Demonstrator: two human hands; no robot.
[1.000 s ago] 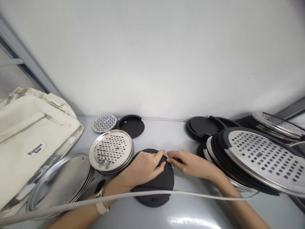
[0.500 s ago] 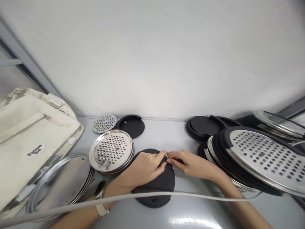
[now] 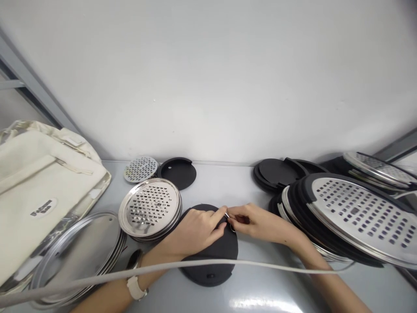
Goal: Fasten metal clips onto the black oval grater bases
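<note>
My left hand lies over a black round disc on the table. Its thumb and forefinger pinch a thin metal ring at the disc's upper right edge. From the other side, the closed fingertips of my right hand hold the same ring, and part of its loop hangs below them. How the ring meets the disc is hidden by my fingers. Just left of the disc is a stack of round metal grater plates.
A cream bag and stacked steel discs occupy the left. Small grater plates and a black holder stand near the wall. Black holders and large grater plates are on the right. A white cable crosses the front.
The view has shifted slightly. My fingers have turned the ring a little, and less of its loop shows below my right fingertips. Both hands stay at the disc's edge.
</note>
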